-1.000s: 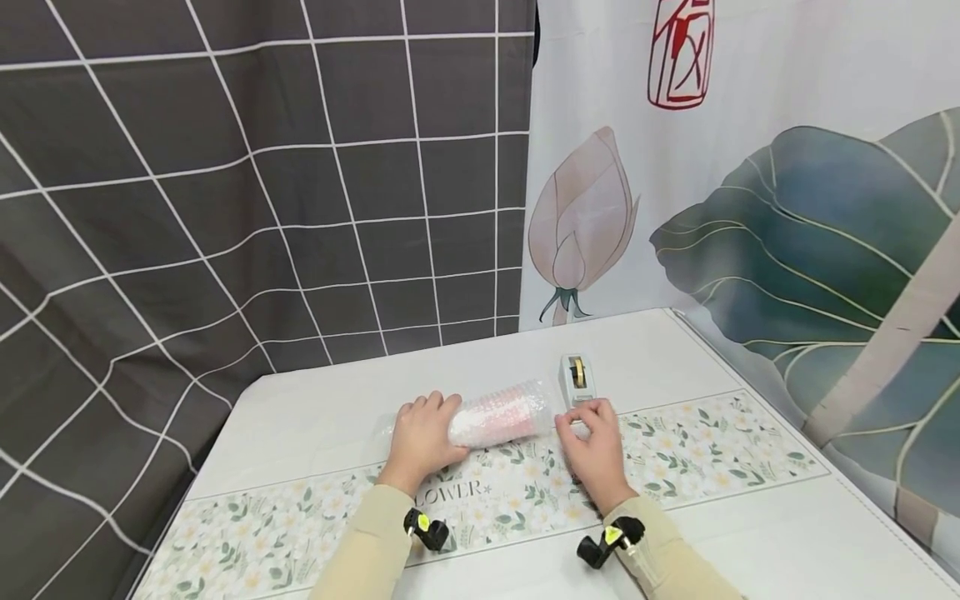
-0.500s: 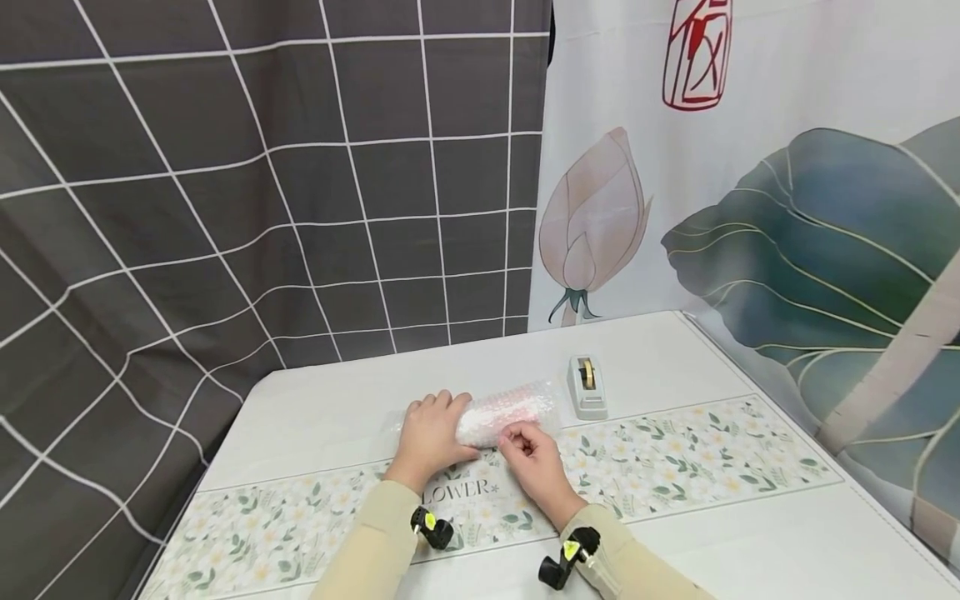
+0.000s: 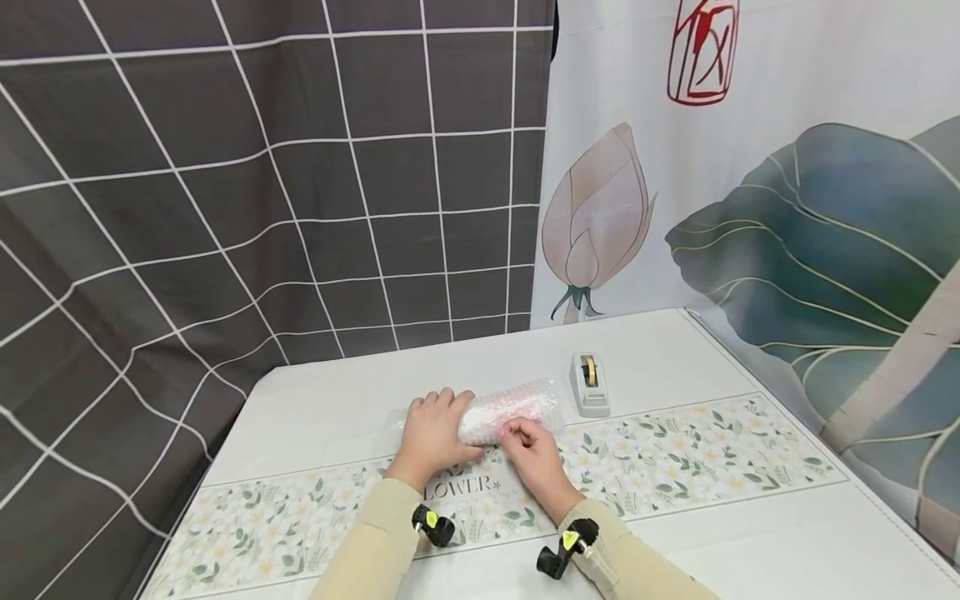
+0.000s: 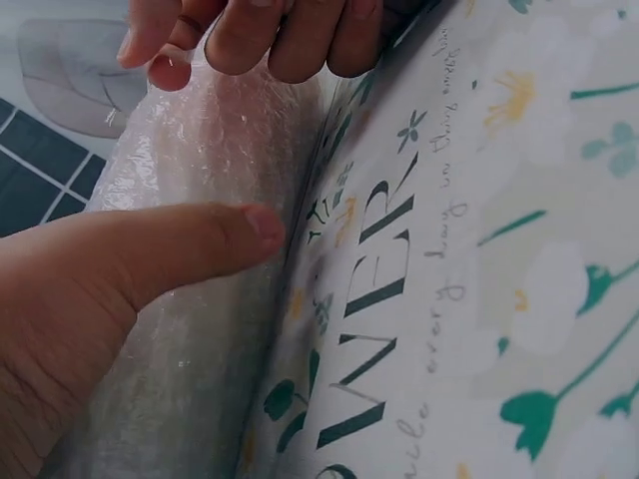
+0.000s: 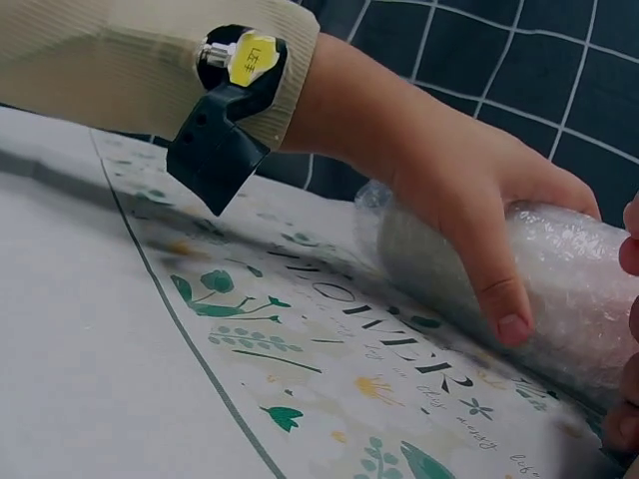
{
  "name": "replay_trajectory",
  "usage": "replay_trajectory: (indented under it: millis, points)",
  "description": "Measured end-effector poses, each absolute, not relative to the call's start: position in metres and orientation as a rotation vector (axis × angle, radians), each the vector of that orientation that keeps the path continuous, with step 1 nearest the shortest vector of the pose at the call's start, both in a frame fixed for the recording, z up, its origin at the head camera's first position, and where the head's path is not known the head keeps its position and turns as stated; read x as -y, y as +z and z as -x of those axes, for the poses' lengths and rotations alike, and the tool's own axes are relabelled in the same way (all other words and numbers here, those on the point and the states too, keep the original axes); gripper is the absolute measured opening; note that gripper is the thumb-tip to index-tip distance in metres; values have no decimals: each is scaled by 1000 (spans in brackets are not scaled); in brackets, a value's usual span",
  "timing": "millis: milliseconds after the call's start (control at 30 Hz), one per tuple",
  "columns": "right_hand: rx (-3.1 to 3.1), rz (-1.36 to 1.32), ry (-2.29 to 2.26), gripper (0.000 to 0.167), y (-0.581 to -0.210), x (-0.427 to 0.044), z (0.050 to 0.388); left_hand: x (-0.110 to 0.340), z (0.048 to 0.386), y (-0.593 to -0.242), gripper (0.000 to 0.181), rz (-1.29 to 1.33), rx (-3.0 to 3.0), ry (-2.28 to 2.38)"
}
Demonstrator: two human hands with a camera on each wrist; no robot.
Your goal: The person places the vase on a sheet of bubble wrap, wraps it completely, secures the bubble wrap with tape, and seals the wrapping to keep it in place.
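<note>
A cylinder wrapped in bubble wrap (image 3: 487, 415) lies across the table, with pink showing through its right part. My left hand (image 3: 433, 437) holds its left part from above, thumb along the near side. My right hand (image 3: 534, 458) is at the near side of the roll's right half, fingers curled, thumb and forefinger pinching at the wrap's surface. What they pinch looks like a small piece of clear tape, hard to make out. In the left wrist view, the right fingertips (image 4: 245, 40) touch the wrap beyond the left thumb.
A pale tape dispenser (image 3: 590, 385) with a yellowish roll stands behind and right of the wrapped cylinder. The white table (image 3: 337, 400) carries a floral printed band. A dark grid curtain (image 3: 390, 183) and a white lotus-print curtain (image 3: 600, 208) hang behind.
My right hand has moved left from the front of the tape dispenser to the wrapped cylinder, and has stayed there over the last half second. My left hand keeps its hold.
</note>
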State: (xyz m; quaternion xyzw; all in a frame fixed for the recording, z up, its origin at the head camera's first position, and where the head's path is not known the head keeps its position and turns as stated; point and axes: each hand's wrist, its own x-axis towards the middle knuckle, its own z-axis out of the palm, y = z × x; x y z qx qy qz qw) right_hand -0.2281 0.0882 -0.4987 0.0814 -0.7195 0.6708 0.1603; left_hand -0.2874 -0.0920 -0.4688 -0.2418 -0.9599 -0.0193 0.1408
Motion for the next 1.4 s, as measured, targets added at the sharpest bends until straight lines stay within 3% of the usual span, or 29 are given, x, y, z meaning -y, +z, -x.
replay_trajectory:
  millis: [233, 467, 867, 1400]
  points:
    - [1965, -489, 1924, 5, -502, -90, 227, 94, 287, -465, 79, 739, 2780, -135]
    - [2015, -436, 1979, 6, -519, -89, 238, 95, 286, -466, 56, 747, 2759, -206]
    - [2174, -431, 1899, 6, -486, -86, 221, 86, 283, -467, 60, 620, 2747, -156]
    - [2281, -371, 1878, 7, -480, -85, 218, 85, 287, -474, 74, 573, 2712, -114]
